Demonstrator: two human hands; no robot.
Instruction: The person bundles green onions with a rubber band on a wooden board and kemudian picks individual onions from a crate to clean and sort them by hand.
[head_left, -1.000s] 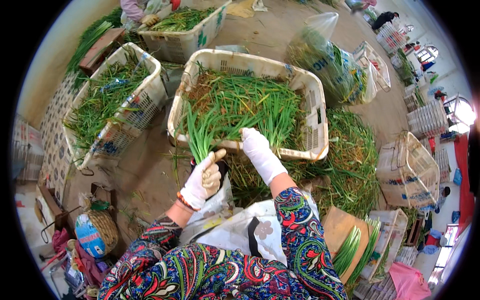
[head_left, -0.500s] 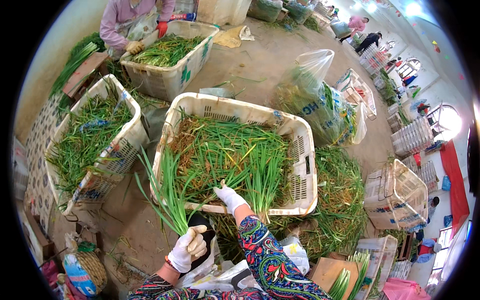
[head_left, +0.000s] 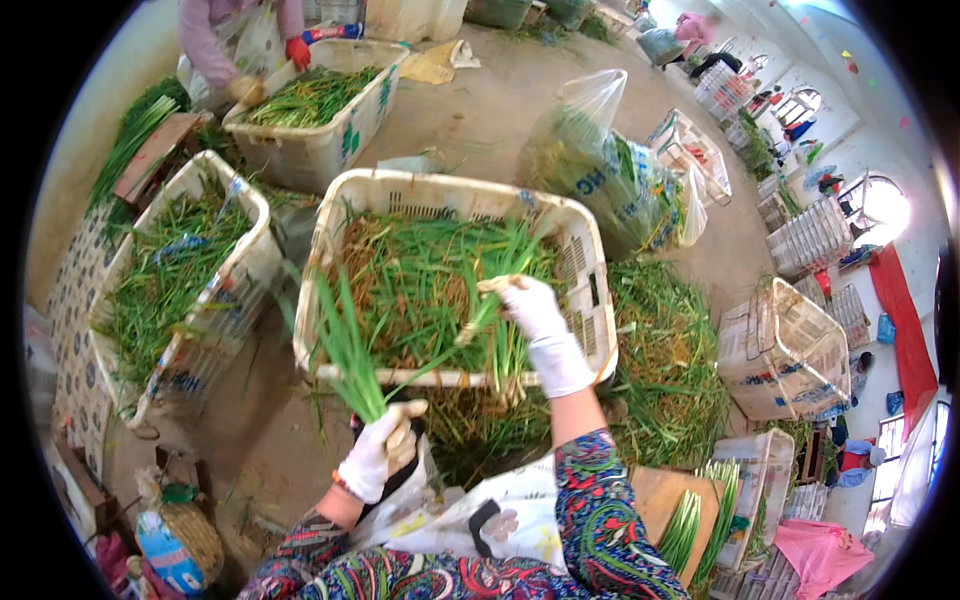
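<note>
A white plastic crate [head_left: 440, 180] stands in front of me, filled with loose green chives [head_left: 420, 250] and brown dry stalks. My left hand [head_left: 384, 452], in a white glove, is closed round the lower ends of a bunch of chives [head_left: 354, 368]. Its leaves fan up over the crate's near left corner. Over the right part of the crate, my gloved right hand [head_left: 530, 310] has its fingers closed on a few chives [head_left: 478, 322], whose pale ends point down toward me. Other chives [head_left: 508, 370] lean at the near rim below it.
Left stands another crate [head_left: 268, 225] of greens. Beyond, a person [head_left: 215, 40] works at a far crate [head_left: 290, 150]. A tied plastic bag [head_left: 600, 190] of greens stands to the right, above a heap of leaves [head_left: 665, 370]. Trimmed bunches [head_left: 683, 530] lie on a board lower right.
My right hand has lifted from the near rim, moved right and farther over the crate, and closed on a few chives. My left hand keeps its bunch. The whole view has shifted slightly.
</note>
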